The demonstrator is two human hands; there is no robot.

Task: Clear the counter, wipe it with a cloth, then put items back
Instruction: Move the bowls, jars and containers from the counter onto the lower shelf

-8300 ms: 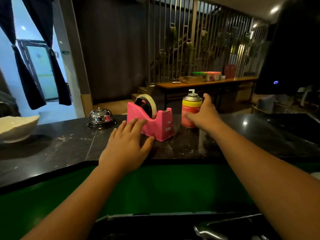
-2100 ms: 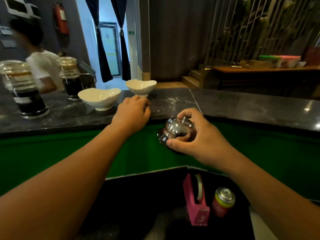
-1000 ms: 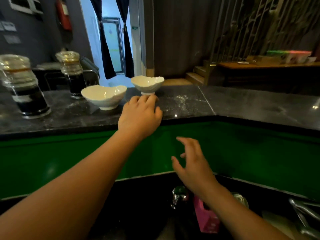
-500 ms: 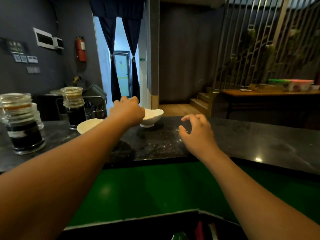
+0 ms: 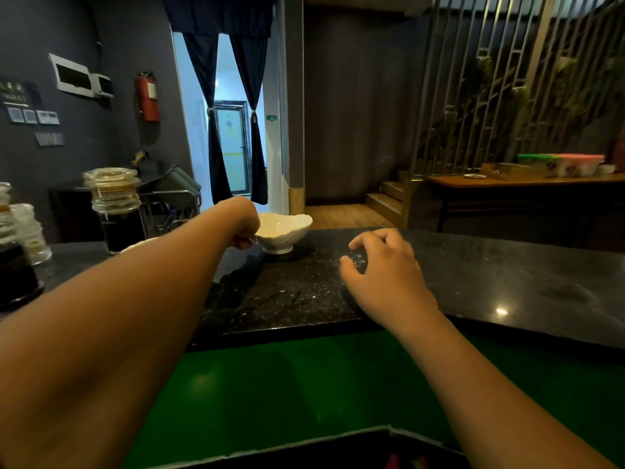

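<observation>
1. Head view, centre frame: left hand (image 5: 244,221) curled on the near rim of a white bowl (image 5: 284,231), fingers closed on the edge. The bowl sits on the dark counter (image 5: 507,279).
2. Right of centre: right hand (image 5: 382,272) hovers low over the counter, fingers apart and bent, holding nothing.
3. Left edge: glass jars (image 5: 115,204) remain on the counter.
4. Judgement: clearing step. Next, lift the bowl level and take it off; jars follow.
</observation>
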